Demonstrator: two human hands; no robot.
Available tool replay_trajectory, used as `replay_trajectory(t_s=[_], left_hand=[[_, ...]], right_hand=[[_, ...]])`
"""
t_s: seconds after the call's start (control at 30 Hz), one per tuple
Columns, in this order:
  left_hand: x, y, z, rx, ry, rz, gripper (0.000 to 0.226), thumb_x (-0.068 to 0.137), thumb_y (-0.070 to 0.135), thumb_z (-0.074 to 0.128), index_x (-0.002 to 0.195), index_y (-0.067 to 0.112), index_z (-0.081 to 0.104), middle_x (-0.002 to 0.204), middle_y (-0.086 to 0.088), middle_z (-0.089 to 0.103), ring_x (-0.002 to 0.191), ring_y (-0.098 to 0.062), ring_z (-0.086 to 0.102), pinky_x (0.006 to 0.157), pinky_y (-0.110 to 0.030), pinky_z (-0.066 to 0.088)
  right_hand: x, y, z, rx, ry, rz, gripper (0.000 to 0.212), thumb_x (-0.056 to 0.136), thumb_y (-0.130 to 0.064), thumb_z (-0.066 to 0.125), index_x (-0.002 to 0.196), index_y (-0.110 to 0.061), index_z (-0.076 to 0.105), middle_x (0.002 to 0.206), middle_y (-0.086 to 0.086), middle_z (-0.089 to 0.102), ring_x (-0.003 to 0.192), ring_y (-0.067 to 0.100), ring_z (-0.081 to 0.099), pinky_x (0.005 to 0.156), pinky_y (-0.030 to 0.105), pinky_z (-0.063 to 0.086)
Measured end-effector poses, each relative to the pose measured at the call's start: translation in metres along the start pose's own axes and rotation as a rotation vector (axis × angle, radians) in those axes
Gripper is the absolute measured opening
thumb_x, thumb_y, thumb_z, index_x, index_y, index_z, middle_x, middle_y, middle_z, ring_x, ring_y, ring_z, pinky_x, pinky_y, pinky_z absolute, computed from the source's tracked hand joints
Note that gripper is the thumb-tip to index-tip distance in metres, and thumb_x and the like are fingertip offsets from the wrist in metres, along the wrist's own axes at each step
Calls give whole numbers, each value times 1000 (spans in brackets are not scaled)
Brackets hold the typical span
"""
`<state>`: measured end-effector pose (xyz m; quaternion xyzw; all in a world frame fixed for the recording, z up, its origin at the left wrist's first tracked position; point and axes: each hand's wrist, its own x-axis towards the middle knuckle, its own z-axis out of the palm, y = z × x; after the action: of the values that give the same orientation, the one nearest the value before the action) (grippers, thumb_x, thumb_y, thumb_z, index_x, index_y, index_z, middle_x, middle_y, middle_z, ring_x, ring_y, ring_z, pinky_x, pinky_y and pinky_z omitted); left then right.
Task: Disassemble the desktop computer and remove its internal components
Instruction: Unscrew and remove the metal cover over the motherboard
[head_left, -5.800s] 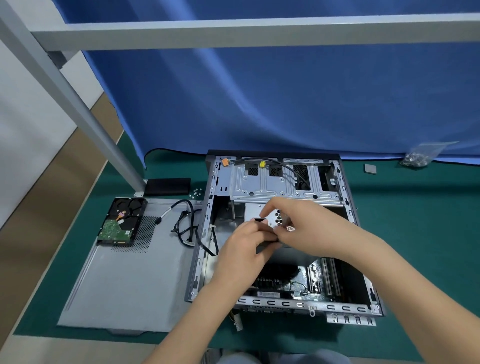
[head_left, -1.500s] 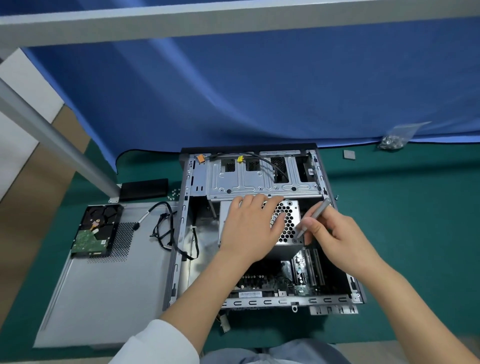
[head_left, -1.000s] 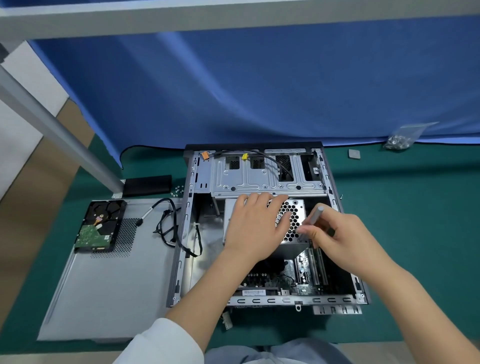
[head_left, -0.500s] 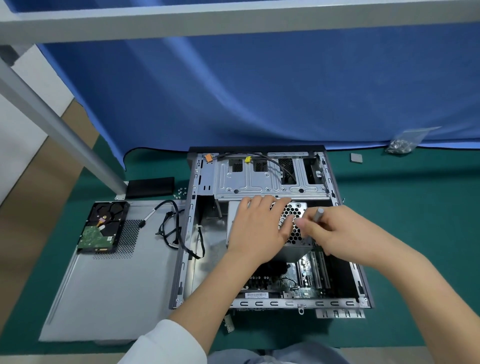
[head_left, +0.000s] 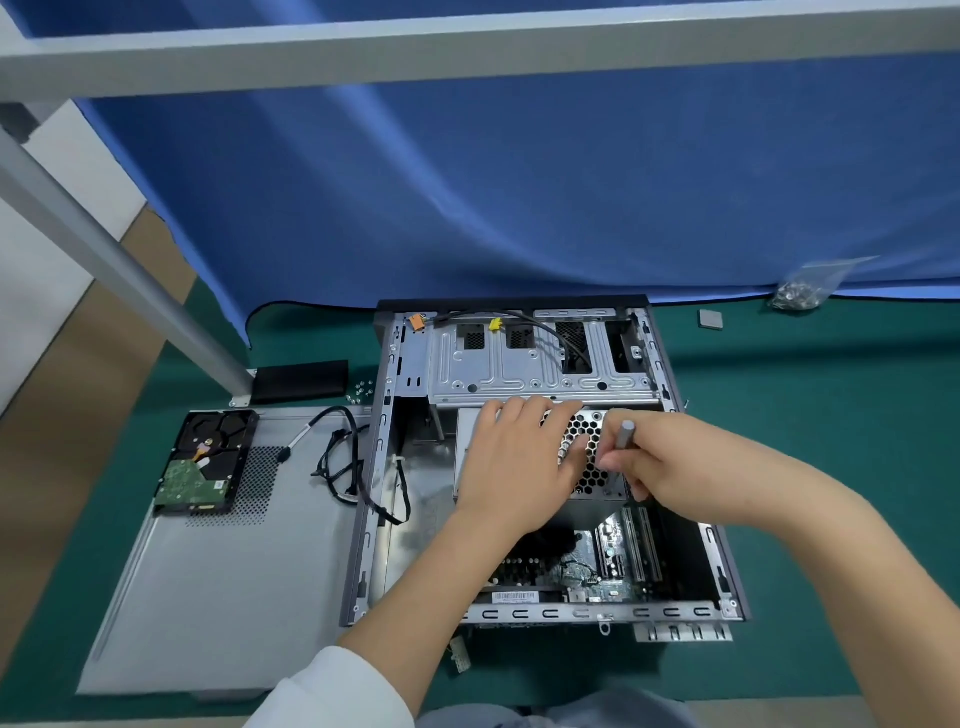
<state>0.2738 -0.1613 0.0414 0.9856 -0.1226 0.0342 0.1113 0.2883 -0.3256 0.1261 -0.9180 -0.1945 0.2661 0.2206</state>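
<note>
1. Open desktop case (head_left: 382, 467) lying on its side on the green mat (head_left: 831, 441), side panel off, insides facing up.
2. Left hand (head_left: 511, 467) flat on top of the perforated metal box (head_left: 589, 452) (looks like the power supply) in the middle of the case, fingers straight and spread, pressing down, not gripping anything.
3. Right hand (head_left: 675, 467) just right of it, fingers curled round a slim grey screwdriver (head_left: 623, 441), handle end poking up, tip down at the right edge of that box. Can't make out the tip itself, hidden behind the fingers.
4. Drive cage (head_left: 540, 364) at the far end of the case, with black cables (head_left: 550, 332) draped over it, plus an orange connector (head_left: 417, 321) and a yellow one (head_left: 495, 324).
5. Motherboard (head_left: 587, 566) down in the near part of the case, slots visible to the right.
6. Removed side panel (head_left: 218, 597) flat on the mat just left of the case, with a hard drive (head_left: 205, 462) sitting board-side up on its far left corner.
7. Loose black cable bundle (head_left: 337, 457) spilling over the left wall of the case onto the panel.
8. Black rectangular piece (head_left: 298, 379) beyond the panel, small pile of screws (head_left: 362, 389) right next to it.
9. Far right by the blue curtain (head_left: 519, 182): clear bag of screws (head_left: 802, 291) and a small grey square pad (head_left: 710, 318).
</note>
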Motion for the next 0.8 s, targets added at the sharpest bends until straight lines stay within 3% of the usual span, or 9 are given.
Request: replay_trajectory(t_s=[0.17,0.3,0.37,0.47,0.6,0.67,0.8], left_hand=[[-1,-2,-2,-7,-23,30,59,91,56,29,141,27,36,126,5,52,117,-19,44,104,-37,26],[-4,-15,-6,-47,-108,142,87,81,77,27,150,23,18,145,3,35,132,-16,29,111,-38,16],[-5,-25,-10,-47,-186,201,104,74,85,31,151,19,9,151,1,25,137,-17,21,114,-38,12],[-2,-36,-15,64,-238,266,124,59,89,46,151,16,7,149,-2,28,134,-21,27,112,-38,20],[3,-40,-22,86,-226,288,117,60,75,64,150,19,15,140,1,37,126,-21,36,107,-37,27],[2,-43,-26,99,-242,312,114,59,73,66,148,20,18,137,2,38,123,-20,38,106,-36,29],[-6,-50,-30,131,-255,304,114,58,72,66,148,21,17,138,3,37,123,-19,37,105,-35,30]], right_hand=[[5,-9,-3,1,8,34,26,98,-32,47,73,-24,49,66,-7,54,62,9,49,62,26,39],[4,-13,-1,25,41,46,36,95,-43,45,70,-19,48,57,-7,50,55,9,44,55,26,36],[2,-16,-1,65,65,61,44,92,-55,42,73,-17,54,49,-10,48,46,4,41,49,19,33],[2,-19,-3,42,36,78,43,95,-51,38,78,-17,58,53,-9,51,48,5,44,49,20,35],[3,-25,-7,-42,-23,76,31,97,-40,36,90,-17,54,71,0,59,59,15,47,57,29,38],[1,-29,-6,-68,-69,33,21,98,-37,36,91,-23,50,77,1,62,59,14,47,56,27,38],[0,-34,-3,-74,-162,-31,14,96,-34,40,86,-29,47,69,-9,55,52,6,43,48,18,34]])
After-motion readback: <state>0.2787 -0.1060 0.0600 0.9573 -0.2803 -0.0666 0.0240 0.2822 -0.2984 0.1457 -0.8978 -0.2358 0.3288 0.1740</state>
